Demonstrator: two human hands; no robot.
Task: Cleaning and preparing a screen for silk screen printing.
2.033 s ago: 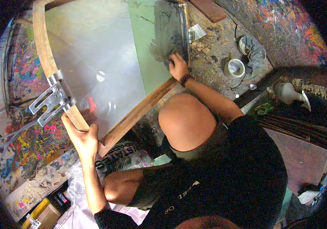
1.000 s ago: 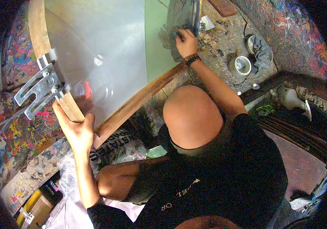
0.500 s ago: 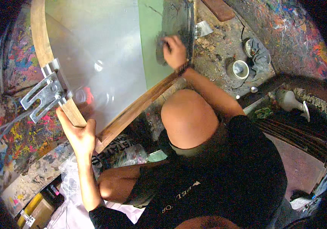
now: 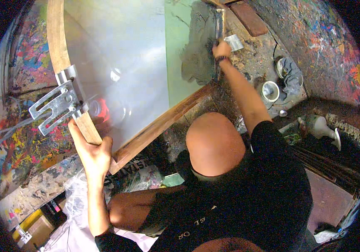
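A wooden-framed screen (image 4: 159, 147) with pale, see-through mesh (image 4: 138, 63) stands tilted before me. My left hand (image 4: 96, 157) is closed around its lower left corner, below a slotted metal bracket (image 4: 64, 101) clamped to the left bar. At the screen's dark right bar, my right hand (image 4: 222, 49) has its fingers curled in against the bar. What those fingers hold, if anything, is hidden. A wide dark smear (image 4: 196, 52) covers the mesh beside that hand, next to a light green strip (image 4: 175, 71).
Right of the screen lie a white tub (image 4: 270, 91), a grey cloth (image 4: 292, 77), a small metal sheet (image 4: 233, 43) and a brown board (image 4: 248, 19). A white funnel-shaped thing (image 4: 320, 127) lies lower right. Clear plastic (image 4: 77, 193) is bunched beneath my left forearm.
My right hand has moved right, off the smeared mesh to the screen's right bar. The smear now shows more fully. My left hand keeps its grip; the whole view has shifted slightly.
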